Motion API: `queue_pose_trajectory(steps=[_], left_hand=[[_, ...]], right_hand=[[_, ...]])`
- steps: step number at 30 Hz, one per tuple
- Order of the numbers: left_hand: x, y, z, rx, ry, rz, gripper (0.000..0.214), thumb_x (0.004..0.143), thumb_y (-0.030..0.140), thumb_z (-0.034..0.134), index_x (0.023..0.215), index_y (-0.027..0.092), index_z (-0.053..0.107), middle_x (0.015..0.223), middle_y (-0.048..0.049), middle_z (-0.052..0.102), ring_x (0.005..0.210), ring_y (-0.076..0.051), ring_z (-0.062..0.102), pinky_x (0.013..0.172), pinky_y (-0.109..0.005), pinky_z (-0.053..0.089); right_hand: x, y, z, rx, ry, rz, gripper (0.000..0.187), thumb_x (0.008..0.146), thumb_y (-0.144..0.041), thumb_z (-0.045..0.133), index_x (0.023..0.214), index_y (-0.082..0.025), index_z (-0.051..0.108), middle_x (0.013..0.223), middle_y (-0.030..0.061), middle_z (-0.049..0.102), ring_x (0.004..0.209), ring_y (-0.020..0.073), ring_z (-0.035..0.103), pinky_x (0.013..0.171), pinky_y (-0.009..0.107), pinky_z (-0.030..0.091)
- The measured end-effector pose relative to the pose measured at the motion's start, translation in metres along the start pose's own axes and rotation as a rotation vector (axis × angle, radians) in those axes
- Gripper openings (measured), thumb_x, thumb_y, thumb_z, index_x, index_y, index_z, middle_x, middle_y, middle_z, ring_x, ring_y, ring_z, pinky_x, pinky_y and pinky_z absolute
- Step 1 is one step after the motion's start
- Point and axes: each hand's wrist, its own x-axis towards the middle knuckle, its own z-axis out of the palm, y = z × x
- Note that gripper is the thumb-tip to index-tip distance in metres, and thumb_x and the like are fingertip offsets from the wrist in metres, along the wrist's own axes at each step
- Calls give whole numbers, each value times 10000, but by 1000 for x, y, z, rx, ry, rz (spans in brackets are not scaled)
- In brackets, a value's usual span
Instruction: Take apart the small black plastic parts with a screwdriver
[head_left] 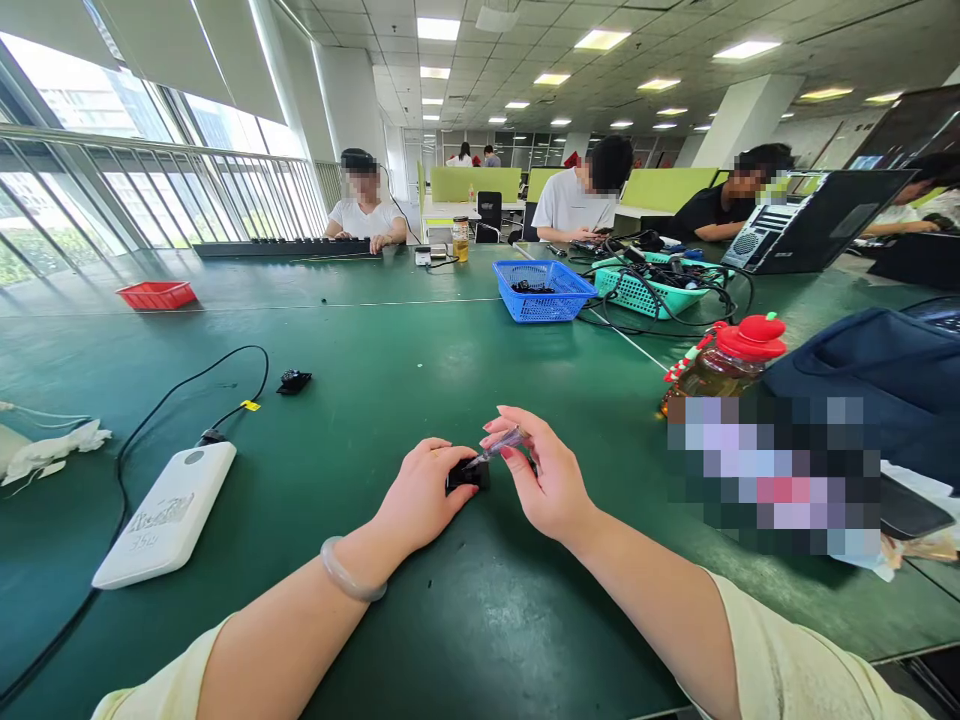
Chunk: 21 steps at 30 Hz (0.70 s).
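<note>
My left hand (421,490), with a pale bangle on its wrist, is closed on a small black block-like part (474,478) and steadies it on the green table (480,610). Between the thumb and fingers of my right hand (546,478) is a small screwdriver (504,446) with a translucent purplish handle. It slants down to the left, its tip touching or just over the top of the black part. Fingers partly cover the part, so its details cannot be made out.
At left lie a white power bank (169,515) with a black cable and a small black piece (294,381). Ahead are a red tray (156,295), a blue basket (544,308) and a teal basket (637,292) of cables. A red-lidded bottle (731,365) and dark bag (870,375) stand right. Several people sit opposite.
</note>
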Motion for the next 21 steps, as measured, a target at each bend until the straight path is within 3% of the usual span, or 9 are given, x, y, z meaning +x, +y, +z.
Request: queue_pose_trajectory(steps=[4, 9, 17, 21], left_hand=[[0, 0, 1, 22, 11, 17, 339, 841, 201, 736, 1176, 247, 726, 1163, -75, 740, 1272, -308, 577, 1104, -517, 467], [0, -1, 2, 19, 9, 16, 342, 853, 230, 732, 1195, 235, 719, 1171, -84, 738, 1288, -305, 567, 1108, -517, 466], [1, 2, 0, 30, -20, 26, 363, 873, 252, 717, 1234, 212, 707, 1184, -94, 740, 1267, -304, 572, 1100, -515, 470], [0, 1, 1, 20, -5, 39, 354, 869, 235, 718, 1223, 229, 708, 1168, -75, 750, 1249, -296, 581, 1099, -511, 470]], right_hand=[[1, 4, 0, -37, 50, 64, 412, 980, -149, 533, 1354, -322, 529, 1036, 20, 718, 854, 143, 739, 852, 345, 649], [3, 10, 0, -76, 6, 82, 467, 955, -140, 564, 1373, -347, 545, 968, -10, 709, 803, 134, 711, 837, 333, 638], [2, 11, -2, -46, -40, 93, 445, 983, -122, 482, 1377, -321, 535, 1084, 26, 729, 879, 139, 751, 870, 341, 646], [2, 9, -4, -12, 17, 34, 419, 999, -137, 464, 1368, -322, 534, 1087, 33, 721, 905, 150, 752, 876, 359, 654]])
